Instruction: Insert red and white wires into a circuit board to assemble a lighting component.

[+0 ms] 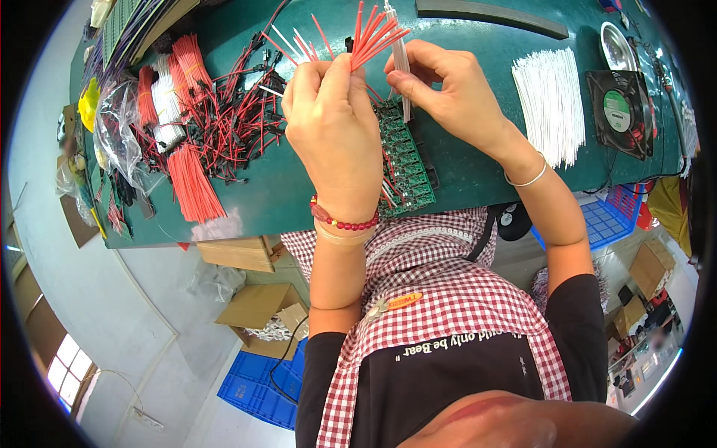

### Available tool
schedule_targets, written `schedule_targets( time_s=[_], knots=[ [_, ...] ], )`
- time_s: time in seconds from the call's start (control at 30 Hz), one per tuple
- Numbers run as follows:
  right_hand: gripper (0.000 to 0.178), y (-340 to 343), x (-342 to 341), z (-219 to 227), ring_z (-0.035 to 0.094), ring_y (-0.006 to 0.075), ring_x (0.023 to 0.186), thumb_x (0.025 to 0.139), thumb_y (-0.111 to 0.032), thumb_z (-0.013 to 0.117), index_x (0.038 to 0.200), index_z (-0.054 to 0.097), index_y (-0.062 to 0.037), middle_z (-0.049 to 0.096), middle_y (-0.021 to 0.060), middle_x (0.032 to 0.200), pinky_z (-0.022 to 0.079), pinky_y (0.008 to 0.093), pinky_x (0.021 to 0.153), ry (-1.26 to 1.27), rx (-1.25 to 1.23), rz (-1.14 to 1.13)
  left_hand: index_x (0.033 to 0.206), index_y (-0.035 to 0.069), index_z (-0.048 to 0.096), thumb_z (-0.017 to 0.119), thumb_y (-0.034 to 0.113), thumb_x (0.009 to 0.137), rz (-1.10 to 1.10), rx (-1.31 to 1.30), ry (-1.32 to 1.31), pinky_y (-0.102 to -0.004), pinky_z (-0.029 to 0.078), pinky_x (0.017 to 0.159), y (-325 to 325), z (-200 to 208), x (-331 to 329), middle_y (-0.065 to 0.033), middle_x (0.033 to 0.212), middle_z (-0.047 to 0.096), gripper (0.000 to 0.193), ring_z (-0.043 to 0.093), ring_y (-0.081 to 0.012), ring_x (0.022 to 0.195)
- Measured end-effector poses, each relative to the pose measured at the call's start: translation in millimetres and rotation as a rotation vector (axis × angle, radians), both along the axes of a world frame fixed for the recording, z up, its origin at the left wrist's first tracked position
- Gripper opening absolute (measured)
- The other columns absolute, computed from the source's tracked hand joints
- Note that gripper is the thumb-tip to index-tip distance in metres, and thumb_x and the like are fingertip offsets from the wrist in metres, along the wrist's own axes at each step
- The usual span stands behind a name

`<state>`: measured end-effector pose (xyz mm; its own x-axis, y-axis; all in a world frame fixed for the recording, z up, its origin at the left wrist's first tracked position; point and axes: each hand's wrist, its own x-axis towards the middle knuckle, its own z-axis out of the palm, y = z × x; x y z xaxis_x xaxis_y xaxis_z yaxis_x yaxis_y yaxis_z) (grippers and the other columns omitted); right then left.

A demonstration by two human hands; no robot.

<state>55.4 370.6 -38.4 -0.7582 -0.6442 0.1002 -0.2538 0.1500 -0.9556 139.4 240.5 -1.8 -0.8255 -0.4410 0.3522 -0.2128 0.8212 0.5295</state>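
My left hand (328, 123) is closed around a bundle of short red wires (373, 33) that fan out above its fingers, with a few white ones among them. My right hand (444, 89) pinches a thin white wire (402, 60) between thumb and fingers, right beside the bundle. Both hands hover over a strip of green circuit boards (403, 160) lying on the green table (246, 201). Some red wires stick out of the boards. My left hand hides part of the strip.
Left of the hands lie piles of red wires (193, 183), black-ended red leads (231, 112) and plastic bags (119, 127). A stack of white wires (553, 101), a black fan (620, 112) and a metal dish (618, 46) sit right. Cardboard boxes (258, 306) and blue crates (258, 388) stand on the floor.
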Motion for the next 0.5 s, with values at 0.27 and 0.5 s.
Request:
schedule_targets(
  time_s=[0.27,0.5],
  knots=[
    [0.017,-4.3,2.5,-0.9,0.05,0.0152,0.055,0.089,-0.013,0.068,0.098,0.065,0.0018,0.058,0.012,0.066,0.042,0.0312,0.052,0.002,-0.077,-0.028,0.098,0.0,0.069,0.067,0.006,0.086,-0.026,0.002,-0.019,-0.0396,0.048,0.078,-0.1,0.2,2.4,-0.0096,0.085,0.06,0.014,0.059,-0.0289,0.083],
    [0.021,-6.3,3.9,12.3,0.06,0.026,0.055,0.089,-0.011,0.066,0.105,0.066,0.0019,0.063,0.0173,0.068,0.046,0.037,0.054,0.038,0.101,-0.022,0.097,0.001,0.07,0.067,0.006,0.086,0.015,0.055,-0.025,-0.0403,0.049,0.076,2.6,2.4,2.5,-0.0111,0.085,0.06,0.013,0.059,-0.0298,0.083]
  ],
)
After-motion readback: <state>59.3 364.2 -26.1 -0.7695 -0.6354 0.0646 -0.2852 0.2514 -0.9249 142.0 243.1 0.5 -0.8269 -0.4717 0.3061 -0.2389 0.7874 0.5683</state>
